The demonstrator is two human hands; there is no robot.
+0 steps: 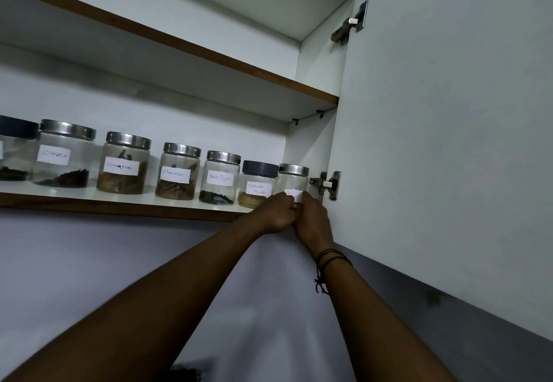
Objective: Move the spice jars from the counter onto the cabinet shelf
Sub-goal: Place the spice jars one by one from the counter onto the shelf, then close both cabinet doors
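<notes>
Both hands hold the last spice jar (pixel 294 182) low on its body, the left hand (pixel 276 212) and right hand (pixel 312 217) wrapped around its base. It stands at the right end of the cabinet shelf (pixel 119 205), just beside the coriander powder jar (pixel 258 184). Clear glass with a steel lid and white label, it looks rigid, smooth, breakable and nearly empty, so probably light; holding the body is safest.

Jars (pixel 179 172) in row on shelf (pixel 125 202)
</notes>
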